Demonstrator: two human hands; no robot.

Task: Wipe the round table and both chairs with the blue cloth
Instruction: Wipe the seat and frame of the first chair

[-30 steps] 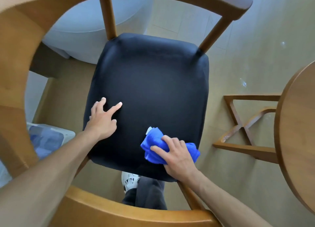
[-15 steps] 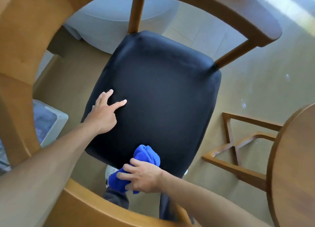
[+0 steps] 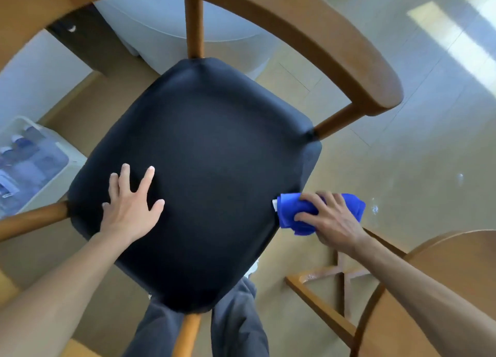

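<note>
A wooden chair with a black padded seat (image 3: pixel 204 174) fills the middle of the view, its curved backrest (image 3: pixel 335 50) arching over the top. My left hand (image 3: pixel 131 206) rests flat on the seat's left part with fingers spread. My right hand (image 3: pixel 331 219) grips the bunched blue cloth (image 3: pixel 292 211) against the seat's right edge. The round wooden table (image 3: pixel 442 303) shows at the lower right, partly behind my right forearm.
The table's wooden cross base (image 3: pixel 330 289) stands on the tan floor just right of the chair. A white box of bottles (image 3: pixel 29 166) sits at the left. A pale round object (image 3: pixel 171 21) lies behind the chair. My dark trouser legs (image 3: pixel 236 319) are under the seat's front.
My right hand has carried the cloth from the seat's front edge round to its right side edge. My left hand stays on the seat, fingers now spread wider. The view has turned.
</note>
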